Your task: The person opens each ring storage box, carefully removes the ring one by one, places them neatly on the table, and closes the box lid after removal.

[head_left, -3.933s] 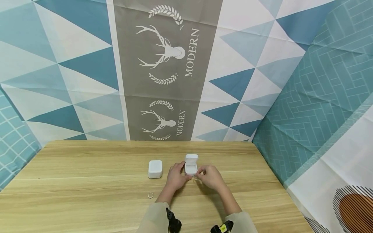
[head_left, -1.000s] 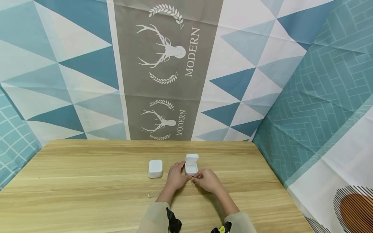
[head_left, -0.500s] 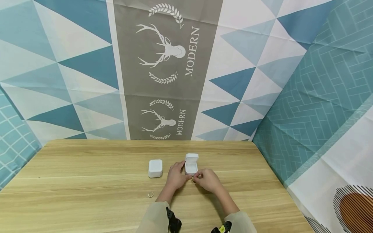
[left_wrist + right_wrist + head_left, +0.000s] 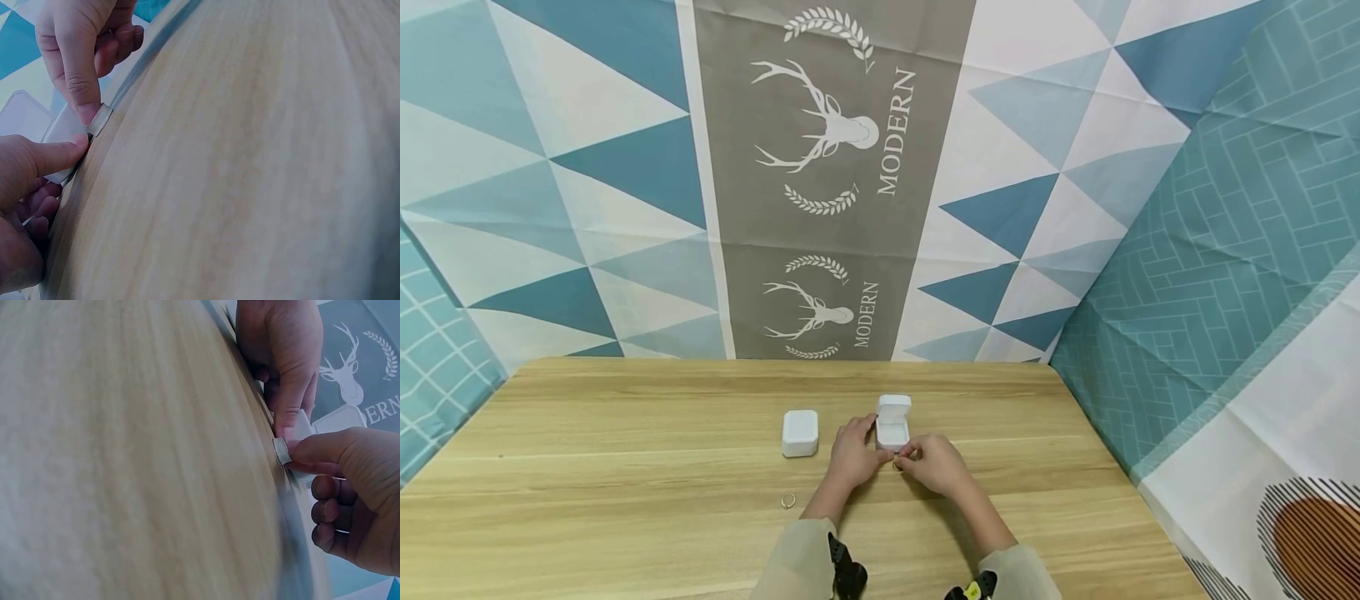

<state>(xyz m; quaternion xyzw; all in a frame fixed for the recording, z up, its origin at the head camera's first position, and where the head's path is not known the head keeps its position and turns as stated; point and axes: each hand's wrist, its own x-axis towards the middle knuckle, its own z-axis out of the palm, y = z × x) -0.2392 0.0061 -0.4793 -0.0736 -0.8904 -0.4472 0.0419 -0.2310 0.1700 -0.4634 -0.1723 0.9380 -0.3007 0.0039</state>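
While your right hand (image 4: 936, 463) pinches the ring (image 4: 281, 450) beside the open box (image 4: 892, 430), it may slip. Your left hand (image 4: 852, 454) grips that box; a push could tip it.

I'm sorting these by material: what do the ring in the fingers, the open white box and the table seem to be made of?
The ring looks like pale polished metal: a flat band with a soft sheen, pinched by the right hand. The open box, steadied by the left hand, is matte white, perhaps plastic or coated card. The table shows light wood grain, possibly laminate.
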